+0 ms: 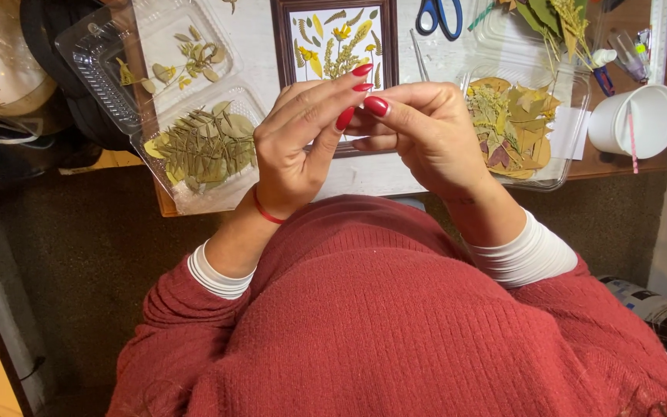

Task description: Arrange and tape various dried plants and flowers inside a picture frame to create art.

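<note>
In the middle of the frame the left hand [296, 147] and the right hand [426, 135] meet above the surface [364, 179], their fingers [326, 100] bent toward each other so that the red glossy nails almost touch. The fingertips are pinched close together, but whether something small is held between them I cannot tell, because it is too small or hidden. Directly behind the hands, at the upper middle, lies a dark wooden picture frame [279, 46] with a white sheet inside, where flat pressed yellow flowers and thin green sprigs are arranged. To the left of the frame there is a clear plastic clamshell tray [102, 69], thin and shiny, with ribbed edges; one compartment has a few pale dried leaves, the other a dense pile of narrow olive-green leaves [206, 147]. To the right of the hands a second clear plastic container [577, 100] holds broad dry leaves in brown, yellow and dark red. At the upper edge are scissors [439, 15] with blue handles, and at the right a white plastic cup [642, 120] lies on its side. A thin red cord [265, 212] circles the left wrist, and the ribbed red knitted sweater [395, 324] fills the bottom of the frame.
</note>
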